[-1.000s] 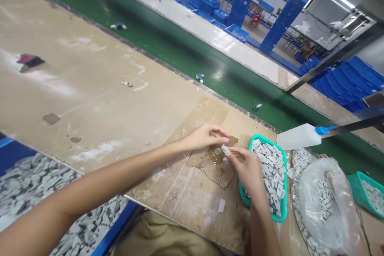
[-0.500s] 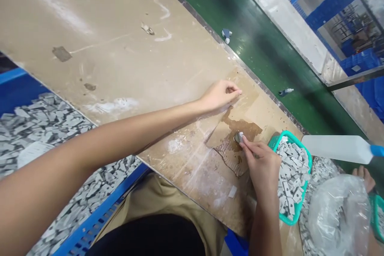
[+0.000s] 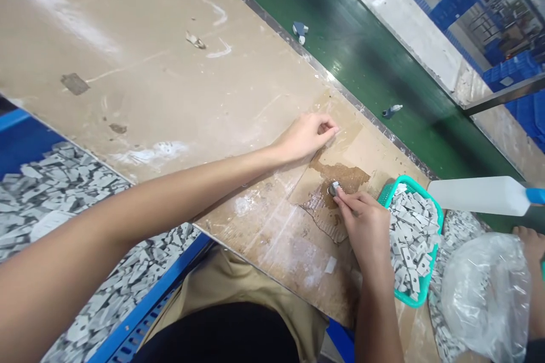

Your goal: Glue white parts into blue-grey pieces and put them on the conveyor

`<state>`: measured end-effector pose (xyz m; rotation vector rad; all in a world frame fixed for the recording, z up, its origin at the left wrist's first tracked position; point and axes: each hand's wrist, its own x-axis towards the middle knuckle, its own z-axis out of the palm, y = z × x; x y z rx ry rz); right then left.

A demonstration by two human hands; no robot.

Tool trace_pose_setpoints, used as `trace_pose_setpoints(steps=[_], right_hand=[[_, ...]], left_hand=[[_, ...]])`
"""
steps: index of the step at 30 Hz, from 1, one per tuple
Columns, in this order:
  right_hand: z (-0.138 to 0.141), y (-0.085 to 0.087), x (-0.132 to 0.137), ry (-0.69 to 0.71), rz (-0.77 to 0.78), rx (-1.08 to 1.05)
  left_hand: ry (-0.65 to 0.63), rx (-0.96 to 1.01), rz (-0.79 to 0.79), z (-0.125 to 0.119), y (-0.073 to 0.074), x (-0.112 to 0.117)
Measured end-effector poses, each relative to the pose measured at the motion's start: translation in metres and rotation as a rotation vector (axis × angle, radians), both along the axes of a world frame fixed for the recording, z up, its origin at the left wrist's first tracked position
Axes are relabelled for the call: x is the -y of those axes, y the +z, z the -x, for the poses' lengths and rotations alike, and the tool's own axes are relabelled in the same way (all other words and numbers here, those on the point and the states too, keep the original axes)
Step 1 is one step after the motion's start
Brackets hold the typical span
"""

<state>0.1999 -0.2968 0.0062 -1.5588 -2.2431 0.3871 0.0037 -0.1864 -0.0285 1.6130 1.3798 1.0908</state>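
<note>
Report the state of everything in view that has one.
Left hand: fingers curled, no held item visible.
Right hand: pinching a small piece.
Teal basket: open, filled with grey pieces.
Bottle: blue-topped.
Plastic bag: crumpled.
Blue crate: open, heaped.
Cardboard: stained dark, ragged edge.

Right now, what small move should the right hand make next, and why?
I would probably lift the small pale piece straight up with the right hand: that hand pinches it, it sits low at the small round disc on the wet cardboard, and the left hand is apart, leaving room.
</note>
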Motion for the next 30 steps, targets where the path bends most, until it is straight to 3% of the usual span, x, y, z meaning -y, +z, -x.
trace_pose_setpoints(steps=[4,8,14,18,22,26,30], right_hand=[[0.000,-0.002,0.000,-0.013,0.042,-0.048],[-0.001,0.000,0.000,-0.037,0.037,-0.140],[-0.005,-0.001,0.002,-0.089,0.017,-0.275],[-0.009,-0.005,0.002,-0.080,0.004,-0.287],[-0.012,-0.008,0.002,-0.100,-0.029,-0.284],[-0.012,-0.011,0.001,-0.106,-0.054,-0.277],[-0.009,-0.015,0.000,-0.118,-0.060,-0.278]], left_hand=[[0.015,0.097,0.135,-0.006,0.005,-0.008],[0.022,0.229,0.238,-0.014,0.011,-0.034],[0.108,-0.037,0.033,-0.042,0.009,-0.103],[0.058,-0.152,-0.011,-0.072,0.010,-0.144],[0.014,-0.076,-0.020,-0.091,0.017,-0.172],[0.021,0.074,0.122,-0.091,0.025,-0.179],[-0.026,0.358,0.279,-0.077,0.031,-0.154]])
